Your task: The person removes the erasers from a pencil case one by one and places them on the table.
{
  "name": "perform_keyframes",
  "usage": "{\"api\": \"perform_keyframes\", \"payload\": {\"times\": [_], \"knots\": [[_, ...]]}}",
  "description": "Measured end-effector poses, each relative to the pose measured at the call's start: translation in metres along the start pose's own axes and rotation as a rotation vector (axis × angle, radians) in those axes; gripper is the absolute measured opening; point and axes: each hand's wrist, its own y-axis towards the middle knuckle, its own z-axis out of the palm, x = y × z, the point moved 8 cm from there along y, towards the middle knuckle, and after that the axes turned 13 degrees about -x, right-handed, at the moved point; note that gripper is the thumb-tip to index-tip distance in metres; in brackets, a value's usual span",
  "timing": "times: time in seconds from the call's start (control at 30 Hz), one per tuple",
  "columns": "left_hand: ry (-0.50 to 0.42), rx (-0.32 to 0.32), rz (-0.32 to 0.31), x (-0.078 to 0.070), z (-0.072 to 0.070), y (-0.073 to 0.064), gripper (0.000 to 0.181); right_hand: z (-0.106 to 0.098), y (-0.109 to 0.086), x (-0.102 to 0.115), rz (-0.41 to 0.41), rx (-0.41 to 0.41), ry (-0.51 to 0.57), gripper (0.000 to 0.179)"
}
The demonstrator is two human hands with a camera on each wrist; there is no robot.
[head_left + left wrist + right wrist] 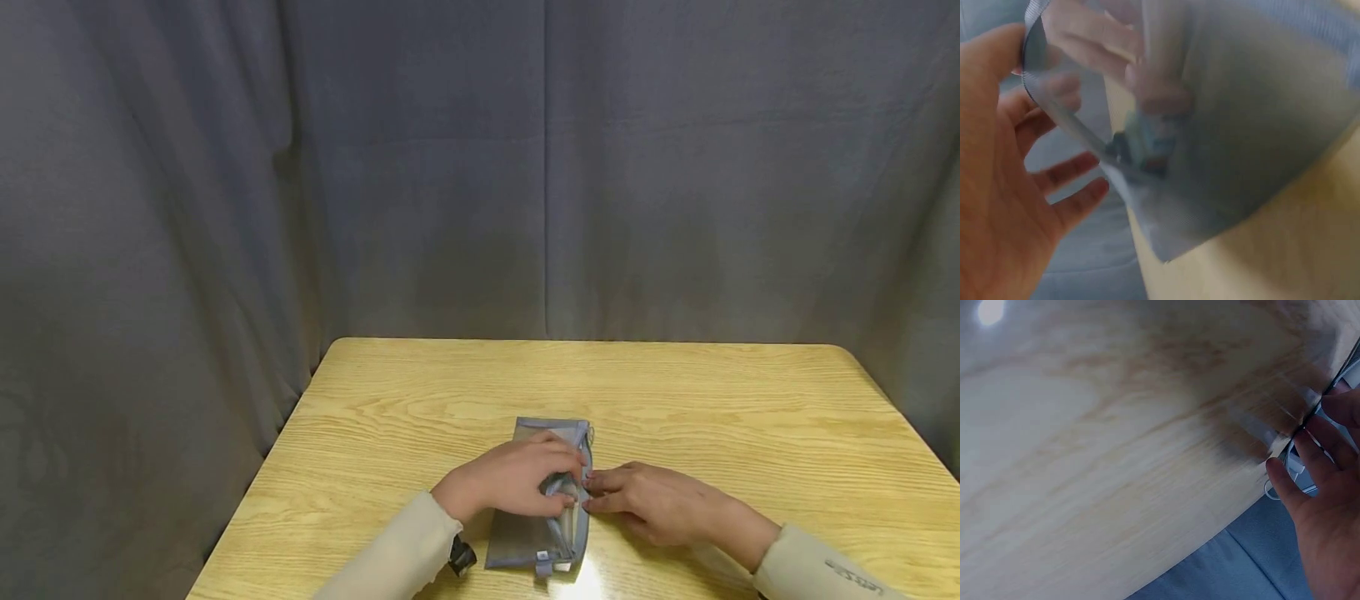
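Nearest are two pale sleeves: the left (393,554) reaching in from bottom centre, the right (817,571) from the bottom right corner. A small black device (461,556) sits under the left wrist.

Just beyond, a flat, see-through grey pouch (516,540) with blue-grey edging lies on the counter (712,400), near the middle, with its mouth along the right side. A small fabric tab (543,564) shows at its near end and a thin loop (591,434) at its far corner.

The left hand (517,477) reaches across the pouch, thumb and fingers bent around one lip of the mouth, with gaps between the fingers. The right hand (663,506) comes from the other side, its thumb and fingertips pinching the opposite lip. How firmly either grips, I cannot tell. Blurred coloured shapes (1160,140) show through the material in the left wrist view; whether they are inside or behind is unclear.

If one lip slipped, the thin, limp material would probably fold shut. Uneven pulling could skew the pouch, since only the fingers appear to steady it.

Farthest away, a dark grey curtain (450,167) hangs behind the counter.
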Motion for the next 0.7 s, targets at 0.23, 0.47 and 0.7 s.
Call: {"api": "perform_keyframes", "payload": {"times": [0.23,0.47,0.7], "knots": [[0.046,0.039,-0.016,0.007,-0.011,-0.005,0.036,0.002,0.002,-0.003,0.031,0.032,0.015,0.046],[-0.034,0.024,-0.101,0.022,-0.014,-0.018,0.037,0.003,0.002,-0.005,0.052,0.035,0.023,0.045],[-0.197,-0.008,-0.156,0.031,-0.006,-0.033,0.043,0.003,0.002,-0.005,0.047,0.009,0.025,0.045]]}}
